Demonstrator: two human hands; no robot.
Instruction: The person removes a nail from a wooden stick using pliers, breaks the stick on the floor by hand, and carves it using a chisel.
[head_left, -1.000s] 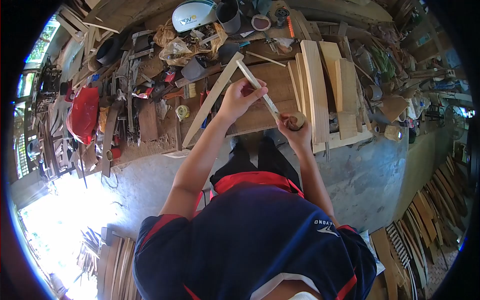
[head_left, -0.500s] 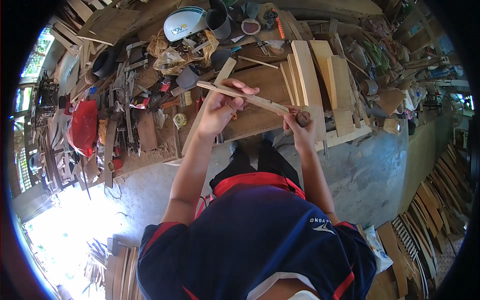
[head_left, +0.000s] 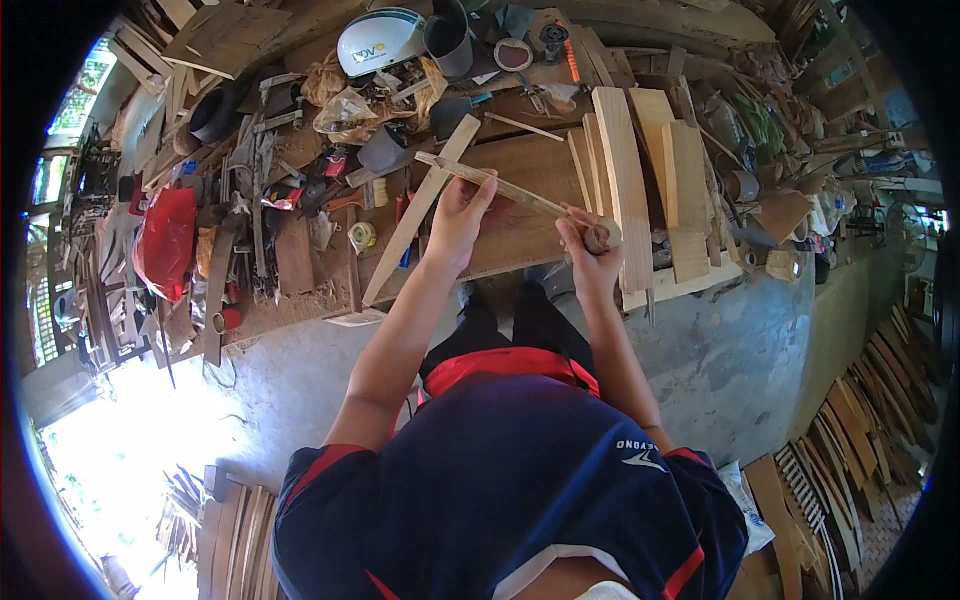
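A thin wooden strip (head_left: 512,188) is held up slantwise between my two hands, above the workbench (head_left: 530,160). My left hand (head_left: 458,225) is closed around it towards its far left end, thumb along the strip. At the strip's near right end, the fingers of my right hand (head_left: 592,262) are closed on it. That same hand also grips a round wooden piece (head_left: 602,236), seen end-on; its length is hidden. Behind my left hand, a longer tapered board (head_left: 418,212) lies slantwise on the bench.
Several pale boards (head_left: 622,180) lie right of my right hand. At left are a tape roll (head_left: 362,236), a brush (head_left: 376,193), a red bag (head_left: 165,243) and jumbled tools. A white helmet (head_left: 380,45) and a dark bucket (head_left: 449,45) stand at the back.
The strip has rolled to show another face, so its dark notches no longer show. My left fingers have closed in around it. The whole view has shifted slightly.
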